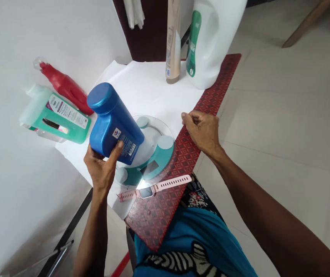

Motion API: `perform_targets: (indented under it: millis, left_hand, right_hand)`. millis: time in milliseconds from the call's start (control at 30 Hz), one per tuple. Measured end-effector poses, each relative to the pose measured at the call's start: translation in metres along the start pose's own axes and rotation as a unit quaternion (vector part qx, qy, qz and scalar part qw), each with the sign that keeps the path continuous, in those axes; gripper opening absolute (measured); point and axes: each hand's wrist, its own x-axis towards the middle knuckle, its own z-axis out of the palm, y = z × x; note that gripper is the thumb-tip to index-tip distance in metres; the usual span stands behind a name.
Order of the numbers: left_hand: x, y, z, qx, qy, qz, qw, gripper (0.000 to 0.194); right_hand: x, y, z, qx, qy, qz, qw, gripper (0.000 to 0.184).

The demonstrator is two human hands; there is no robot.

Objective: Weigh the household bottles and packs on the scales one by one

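My left hand (101, 169) is wrapped round the base of a blue plastic bottle (111, 121) with a blue cap, holding it tilted just above a round glass scale (156, 161) with teal pads. My right hand (202, 130) rests with curled fingers on the red patterned table edge (188, 157), to the right of the scale; nothing shows in it. A pink smartwatch (153, 189) lies flat in front of the scale.
A green bottle (56, 115) and a red spray bottle (63, 86) lie at the left on the white sheet (141, 84). A beige tube bottle (173, 42) and a large white jug (213, 38) stand at the back. Tiled floor lies to the right.
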Motion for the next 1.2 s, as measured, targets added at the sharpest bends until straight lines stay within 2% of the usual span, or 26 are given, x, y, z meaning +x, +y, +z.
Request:
perform_targets:
  millis: [100,200,367,467,533,633,733,833,900,1033,1133,1200]
  left_hand:
    - [-0.002,-0.009,-0.006,-0.031,-0.018,0.043,0.998,0.074]
    - [-0.005,-0.019,-0.012,-0.058,-0.008,0.070,0.996,0.075]
    - [-0.014,-0.023,-0.004,-0.070,-0.024,-0.004,0.997,0.072]
    - [-0.017,-0.021,0.009,-0.058,0.014,-0.042,0.997,0.056]
    - [-0.017,-0.021,0.016,-0.060,0.041,-0.040,0.997,0.045]
    - [-0.012,-0.024,0.019,-0.078,0.077,-0.030,0.994,0.042]
    - [0.002,-0.029,0.011,-0.066,0.143,-0.009,0.987,0.042]
    - [0.025,-0.037,-0.005,-0.046,0.215,0.054,0.974,0.046]
    - [0.041,-0.048,-0.017,-0.036,0.238,0.082,0.967,0.050]
    - [0.064,-0.081,-0.037,-0.016,0.255,0.050,0.965,0.051]
    - [0.074,-0.107,-0.044,-0.009,0.269,0.011,0.963,0.054]
    - [0.081,-0.121,-0.046,-0.005,0.270,0.009,0.963,0.056]
  right_hand:
    - [0.000,-0.001,-0.001,-0.004,0.003,0.004,1.000,0.045]
    - [-0.001,-0.002,-0.001,-0.002,0.004,0.012,1.000,0.044]
    - [-0.001,-0.002,0.000,0.023,0.001,0.025,0.999,0.044]
    - [-0.001,0.000,0.000,0.030,0.003,0.031,0.999,0.043]
    - [0.000,0.000,0.000,0.031,0.006,0.031,0.999,0.043]
    - [0.000,-0.001,0.000,0.033,0.008,0.032,0.999,0.042]
    - [0.000,-0.002,0.000,0.036,0.006,0.033,0.999,0.040]
    - [0.000,-0.003,-0.001,0.033,0.007,0.029,0.999,0.041]
    - [0.000,-0.003,-0.001,0.029,0.005,0.030,0.999,0.043]
    - [0.000,-0.003,-0.001,0.026,0.002,0.034,0.999,0.044]
    - [0.001,-0.004,-0.001,0.024,-0.002,0.041,0.999,0.043]
    - [0.001,-0.005,-0.001,0.020,-0.005,0.048,0.999,0.042]
